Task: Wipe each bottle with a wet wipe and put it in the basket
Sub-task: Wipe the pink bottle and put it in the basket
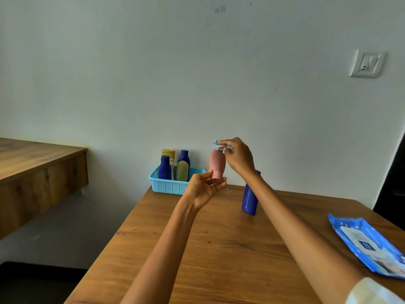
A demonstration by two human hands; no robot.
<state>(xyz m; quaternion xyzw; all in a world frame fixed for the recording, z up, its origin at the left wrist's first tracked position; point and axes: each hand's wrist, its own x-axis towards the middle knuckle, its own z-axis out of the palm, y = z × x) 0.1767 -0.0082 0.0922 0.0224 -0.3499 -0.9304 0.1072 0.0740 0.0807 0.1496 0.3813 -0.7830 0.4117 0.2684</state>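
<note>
My left hand (205, 188) holds a pink bottle (217, 164) upside down by its cap, lifted above the wooden table (197, 249). Above it, my right hand (237, 157) pinches a crumpled wet wipe (218, 146) against the bottle's upper end. A light blue basket (171, 185) stands at the table's far edge against the wall, holding two dark blue bottles (164, 167), a yellow-capped bottle (168, 152) and a pale yellow one. Another dark blue bottle (249, 200) stands on the table, partly hidden behind my right forearm.
A blue pack of wet wipes (370, 244) lies at the table's right edge. A second wooden counter (41, 170) runs along the left, with a floor gap between it and the table. A wall switch (367, 63) sits high on the right.
</note>
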